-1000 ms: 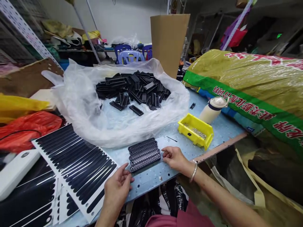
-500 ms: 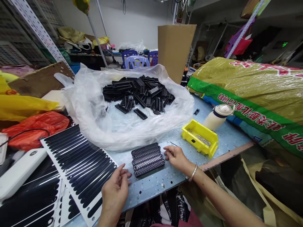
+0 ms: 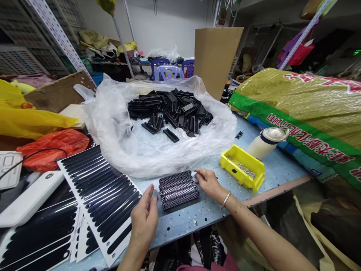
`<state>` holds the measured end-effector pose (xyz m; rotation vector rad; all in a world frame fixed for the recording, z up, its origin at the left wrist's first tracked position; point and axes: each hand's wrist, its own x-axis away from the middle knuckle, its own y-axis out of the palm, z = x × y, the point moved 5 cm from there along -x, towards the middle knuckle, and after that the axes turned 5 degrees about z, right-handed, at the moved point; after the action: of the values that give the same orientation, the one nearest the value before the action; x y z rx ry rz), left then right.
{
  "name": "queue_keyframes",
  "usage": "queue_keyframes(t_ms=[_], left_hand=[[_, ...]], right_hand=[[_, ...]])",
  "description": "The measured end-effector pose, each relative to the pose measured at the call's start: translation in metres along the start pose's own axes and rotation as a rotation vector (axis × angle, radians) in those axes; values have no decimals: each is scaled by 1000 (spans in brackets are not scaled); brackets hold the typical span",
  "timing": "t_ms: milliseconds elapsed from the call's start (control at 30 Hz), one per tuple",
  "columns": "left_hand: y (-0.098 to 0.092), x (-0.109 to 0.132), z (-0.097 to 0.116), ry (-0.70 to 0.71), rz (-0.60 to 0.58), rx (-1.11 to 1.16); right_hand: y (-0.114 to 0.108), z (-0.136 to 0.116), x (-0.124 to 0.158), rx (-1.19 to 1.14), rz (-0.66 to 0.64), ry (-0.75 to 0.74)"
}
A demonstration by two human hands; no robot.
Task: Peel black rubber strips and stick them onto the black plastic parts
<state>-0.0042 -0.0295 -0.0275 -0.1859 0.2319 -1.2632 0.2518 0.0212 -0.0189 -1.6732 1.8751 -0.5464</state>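
Several black strips with a lattice-patterned top (image 3: 179,190) lie side by side as one block near the table's front edge. My left hand (image 3: 145,214) is at the block's left end, fingers stretched out and thumb apart, holding nothing I can see. At the block's right end is my right hand (image 3: 209,184), its index finger reaching to the far right corner and the other fingers loosely bent. Whether those fingertips press on the strips is hard to tell.
Behind the block, a clear plastic bag (image 3: 113,150) holds a heap of black parts (image 3: 175,109). To the right stand a yellow bin (image 3: 244,169) with small metal pieces and a cream bottle (image 3: 263,145). Sheets of black strips (image 3: 104,195) lie left. A large sack (image 3: 304,98) borders the right.
My left hand has moved up and closer to the block's left end, fingers straighter. My right hand has come in against the right end. The view has shifted slightly.
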Motion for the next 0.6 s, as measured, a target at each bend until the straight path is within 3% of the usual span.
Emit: queue_keyframes(t_ms=[200, 367, 600], left_hand=[[18, -7, 22, 63, -4, -52], [24, -1, 21, 86, -7, -69], [23, 0, 22, 34, 2, 20]], right_hand=[[11, -11, -3, 89, 21, -172], [11, -6, 10, 74, 96, -240], [11, -2, 7, -3, 69, -139]])
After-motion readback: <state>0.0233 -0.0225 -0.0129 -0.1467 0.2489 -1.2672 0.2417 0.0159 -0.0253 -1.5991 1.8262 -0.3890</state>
